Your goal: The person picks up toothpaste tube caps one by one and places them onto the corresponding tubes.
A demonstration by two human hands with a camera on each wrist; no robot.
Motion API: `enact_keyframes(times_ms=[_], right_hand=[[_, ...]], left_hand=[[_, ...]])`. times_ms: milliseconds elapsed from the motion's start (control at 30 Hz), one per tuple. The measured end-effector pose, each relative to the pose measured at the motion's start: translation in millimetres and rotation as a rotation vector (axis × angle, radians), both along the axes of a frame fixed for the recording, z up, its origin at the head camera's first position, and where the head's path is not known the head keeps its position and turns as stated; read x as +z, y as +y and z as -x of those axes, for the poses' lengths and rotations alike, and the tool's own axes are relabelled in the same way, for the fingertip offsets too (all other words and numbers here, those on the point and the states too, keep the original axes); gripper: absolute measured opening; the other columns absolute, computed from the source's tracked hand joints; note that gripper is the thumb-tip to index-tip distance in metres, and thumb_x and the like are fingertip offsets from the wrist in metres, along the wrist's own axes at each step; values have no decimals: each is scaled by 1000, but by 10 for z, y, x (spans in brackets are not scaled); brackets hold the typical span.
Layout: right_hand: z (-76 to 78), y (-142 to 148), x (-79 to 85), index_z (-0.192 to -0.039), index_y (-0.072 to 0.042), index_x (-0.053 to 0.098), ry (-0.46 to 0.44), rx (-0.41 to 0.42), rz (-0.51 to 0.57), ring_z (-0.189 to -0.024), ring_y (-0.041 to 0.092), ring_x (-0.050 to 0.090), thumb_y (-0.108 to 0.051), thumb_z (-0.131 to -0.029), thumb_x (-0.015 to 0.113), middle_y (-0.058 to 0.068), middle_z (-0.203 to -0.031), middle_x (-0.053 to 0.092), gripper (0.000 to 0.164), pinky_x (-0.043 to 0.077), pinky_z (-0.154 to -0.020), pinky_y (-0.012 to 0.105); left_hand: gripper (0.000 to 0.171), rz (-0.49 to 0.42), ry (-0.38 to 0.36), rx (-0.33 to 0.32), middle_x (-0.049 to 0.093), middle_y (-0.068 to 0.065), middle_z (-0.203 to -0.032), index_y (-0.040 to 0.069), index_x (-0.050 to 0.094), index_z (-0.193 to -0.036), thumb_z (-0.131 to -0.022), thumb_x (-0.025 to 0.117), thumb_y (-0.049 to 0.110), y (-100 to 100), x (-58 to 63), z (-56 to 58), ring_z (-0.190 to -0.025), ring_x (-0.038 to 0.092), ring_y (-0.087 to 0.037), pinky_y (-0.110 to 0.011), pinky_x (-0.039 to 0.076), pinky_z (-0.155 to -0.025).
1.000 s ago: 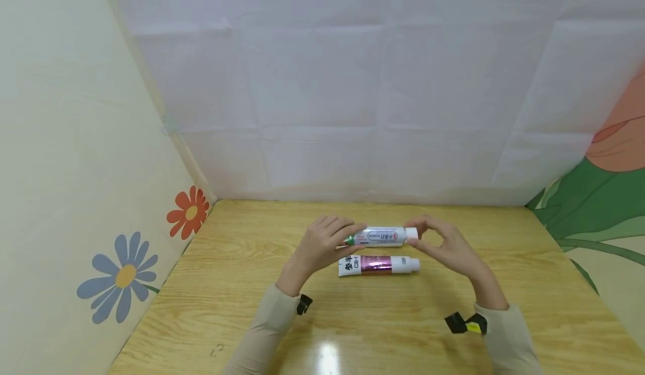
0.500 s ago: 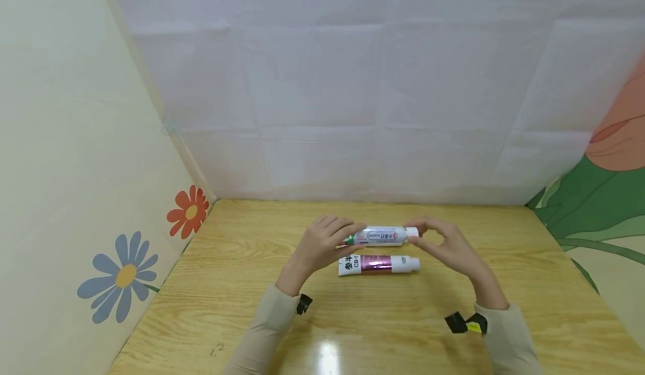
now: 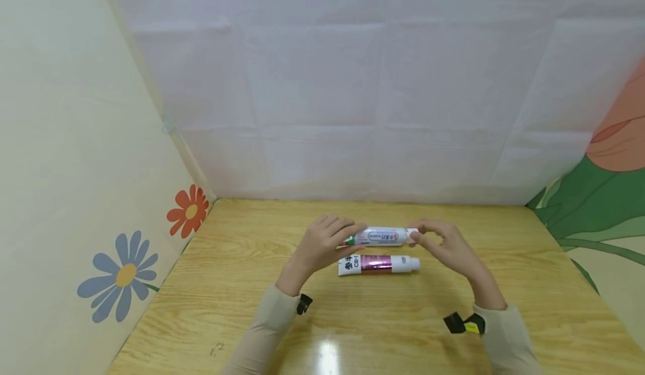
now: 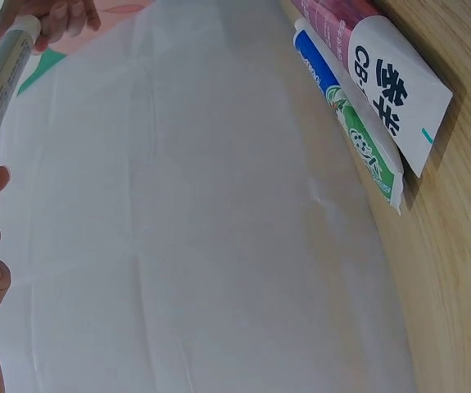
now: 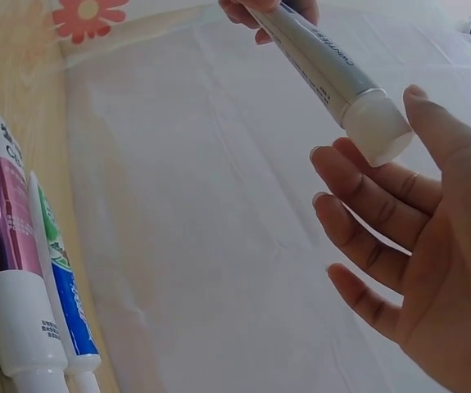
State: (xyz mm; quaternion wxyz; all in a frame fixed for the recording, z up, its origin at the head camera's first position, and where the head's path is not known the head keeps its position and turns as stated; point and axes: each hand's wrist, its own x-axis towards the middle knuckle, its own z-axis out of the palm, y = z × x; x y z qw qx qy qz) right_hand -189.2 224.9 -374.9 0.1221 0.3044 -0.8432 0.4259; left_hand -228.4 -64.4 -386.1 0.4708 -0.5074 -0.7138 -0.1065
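Above the table, my left hand grips the flat end of a silvery-white toothpaste tube, held level with its cap to the right. My right hand has its thumb and index finger at the white cap, pinching it; the other fingers are spread loosely in the right wrist view. Nearer the body lies a pink-and-white toothpaste tube. Beside it, both wrist views show a blue-and-green toothpaste tube, which the head view does not show.
The wooden table runs back to a white sheet hung behind it. Walls with painted flowers stand at the left and right. A black strap piece sits at each wrist.
My right thumb and fingers have shifted slightly right and further over the cap, covering more of it. The left hand, the held tube and the pink tube look unmoved.
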Motion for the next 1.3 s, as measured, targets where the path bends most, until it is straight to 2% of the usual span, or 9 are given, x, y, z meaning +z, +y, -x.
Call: enact_keyframes(times_ms=[133,267,400,500,733,933,1067,1200,1300], right_hand=[[-17,-2,5,-105,-11,66,3,7,-2,-77,7,64,-5,-88,61,-4,-90,69,19,42,-85,52],[-31,-5,14,-120,-12,61,-7,-3,-32,-87,9,59,-7,-86,63,-3,-99,67,33,44,-83,46],[-36,15,23,-129,-16,54,-32,-25,-53,-94,9,54,-11,-84,68,-4,-104,63,48,42,-87,48],[-52,30,36,-128,-15,54,-20,-27,-43,-96,8,54,-9,-80,71,-3,-107,62,51,40,-91,48],[-165,-5,198,-114,-9,61,25,-8,-19,-91,6,56,-5,-79,72,-5,-100,63,38,39,-90,26],[-218,-29,283,-109,-5,63,27,6,-16,-88,6,57,-2,-79,71,-3,-94,65,31,39,-91,31],[-223,-32,301,-107,-6,64,29,14,-15,-86,6,58,-1,-79,70,-2,-91,65,29,39,-91,40],[-212,-28,289,-105,-5,65,26,17,-16,-84,7,57,0,-80,69,-2,-88,65,26,39,-88,49],[-187,-12,240,-104,-4,65,30,10,-21,-83,7,57,0,-80,68,-2,-88,65,25,39,-87,48]], left_hand=[[48,-4,-5,-6,66,2,-91,14,65,-114,-74,75,37,-1,-5,1,-72,56,-7,-19,45,-62],[48,-11,-9,-10,66,2,-91,14,65,-114,-74,75,37,-8,-13,6,-71,56,-7,-19,46,-63],[44,-16,-10,-15,66,2,-91,13,65,-113,-78,72,38,-11,-12,7,-72,56,-8,-19,47,-64],[43,-18,-13,-14,66,2,-92,13,66,-112,-78,72,39,-9,-6,3,-73,57,-8,-19,48,-66],[48,-15,-9,-5,66,1,-92,13,66,-113,-73,76,38,-4,4,-2,-74,58,-8,-20,48,-66],[51,-7,-10,-2,66,1,-92,14,65,-115,-71,77,37,-4,6,-8,-75,58,-9,-20,48,-66],[51,-1,-9,-1,66,1,-92,14,65,-114,-71,78,37,-2,13,-8,-75,58,-9,-20,48,-66],[51,4,-11,-4,66,2,-91,14,65,-114,-70,78,36,2,13,-9,-74,57,-8,-19,48,-65],[51,2,-11,-10,66,2,-91,14,65,-114,-71,78,36,4,7,-7,-72,56,-7,-19,48,-66]])
